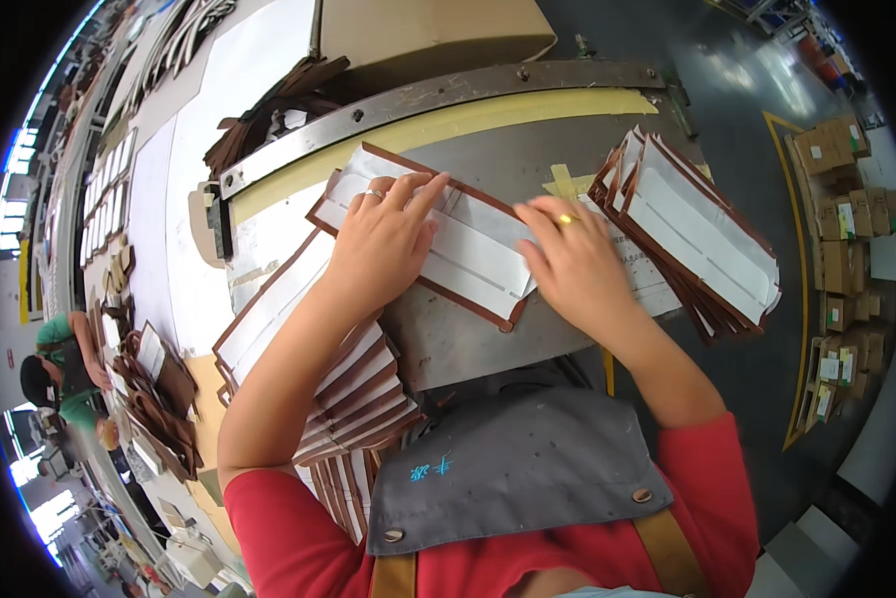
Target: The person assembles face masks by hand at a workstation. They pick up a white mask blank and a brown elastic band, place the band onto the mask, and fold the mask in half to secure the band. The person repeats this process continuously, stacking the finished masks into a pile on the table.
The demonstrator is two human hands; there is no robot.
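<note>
A white-faced rectangular leather panel with brown edges [478,239] lies slantwise on the grey metal work surface [433,344]. On its left part rests my left hand [388,234], with the fingers stretched out and a ring on one of them. At the panel's right end is my right hand [580,261], slightly blurred. Its fingers are bent, and thumb and forefinger are apart at the edge. To the right fans a stack of similar panels [702,219]. More panels [269,319] lie overlapped at the left, partly behind my left forearm.
A metal bar [438,98] with bolts crosses the far side of the surface, yellow tape [508,112] along it. Beyond stand a cardboard box [428,35] and brown strips [269,115]. A co-worker [64,369] is at the far left; cartons [847,239] stand at right.
</note>
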